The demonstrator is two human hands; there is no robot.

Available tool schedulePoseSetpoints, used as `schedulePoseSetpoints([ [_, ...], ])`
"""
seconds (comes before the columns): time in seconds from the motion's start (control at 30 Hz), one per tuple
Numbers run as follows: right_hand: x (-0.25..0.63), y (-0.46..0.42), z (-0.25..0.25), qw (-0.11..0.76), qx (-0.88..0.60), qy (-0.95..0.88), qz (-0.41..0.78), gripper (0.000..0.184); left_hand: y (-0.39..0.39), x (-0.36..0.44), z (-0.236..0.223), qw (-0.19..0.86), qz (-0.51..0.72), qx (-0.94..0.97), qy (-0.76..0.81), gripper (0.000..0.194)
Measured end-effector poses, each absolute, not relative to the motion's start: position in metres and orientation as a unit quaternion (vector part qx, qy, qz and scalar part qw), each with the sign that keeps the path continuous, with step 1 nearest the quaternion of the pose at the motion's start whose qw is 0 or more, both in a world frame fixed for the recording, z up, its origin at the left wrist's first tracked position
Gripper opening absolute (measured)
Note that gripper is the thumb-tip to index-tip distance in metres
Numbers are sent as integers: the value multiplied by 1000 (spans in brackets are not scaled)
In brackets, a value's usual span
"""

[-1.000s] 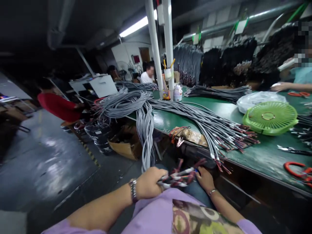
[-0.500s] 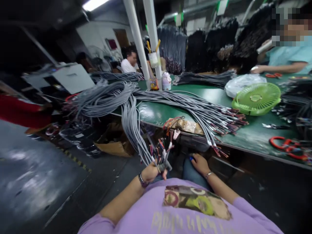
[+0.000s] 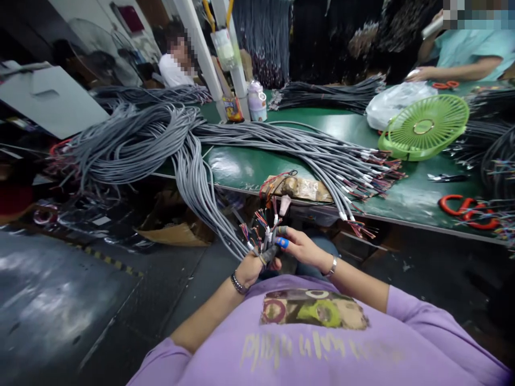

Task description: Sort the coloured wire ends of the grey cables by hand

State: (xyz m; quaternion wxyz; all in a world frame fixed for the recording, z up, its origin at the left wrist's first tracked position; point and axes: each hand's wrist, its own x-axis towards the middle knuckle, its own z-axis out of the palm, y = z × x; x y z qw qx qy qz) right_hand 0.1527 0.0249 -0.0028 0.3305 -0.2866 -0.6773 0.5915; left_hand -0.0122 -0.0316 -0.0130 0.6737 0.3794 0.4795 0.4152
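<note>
My left hand (image 3: 250, 268), a metal-link watch or bracelet at its wrist, is closed round a bundle of grey cables (image 3: 209, 206) near their ends. Stripped, multicoloured wire ends (image 3: 262, 219) with white sleeves fan up above that grip. My right hand (image 3: 301, 249) pinches at a cable in the same bundle, with a blue wrap on one finger and a grey wrap on another. From the left hand the cables run up over the table edge to a large looped pile of grey cable (image 3: 137, 142).
On the green table (image 3: 237, 166) lie more grey cables (image 3: 322, 153), a green fan (image 3: 424, 127), a plastic bag (image 3: 396, 104), pliers (image 3: 446, 178) and red-handled scissors (image 3: 469, 212). A bottle (image 3: 257, 102) stands beside white posts. Two co-workers sit beyond. An open carton (image 3: 177, 233) lies below.
My right hand has come up from my thigh to the cable ends in my left hand. The left hand has turned the bundle so its wire ends point upward. The view has shifted too.
</note>
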Motion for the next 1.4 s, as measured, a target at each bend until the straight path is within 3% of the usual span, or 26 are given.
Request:
schedulePoseSetpoints([
  [0.13,138,27,-1,335,-294,-630,636,34,-33,-10,-19,656,443,370,486,31],
  [0.3,141,18,-14,352,-309,-587,660,35,-35,-20,-16,574,565,322,498,24],
  [0.47,161,3,-36,294,-326,-699,564,25,-39,-50,6,567,667,214,433,33],
  [0.63,158,-7,-53,261,-328,-706,570,23,-40,-50,19,628,633,226,393,27],
  [0.73,150,-5,-51,281,-322,-654,625,28,-33,-34,18,605,615,255,436,18],
  [1.0,144,1,-38,310,-308,-500,747,41,-9,2,16,635,538,309,461,29],
  [1.4,140,1,-34,229,-272,-463,812,43,-3,-4,4,613,509,373,475,21],
])
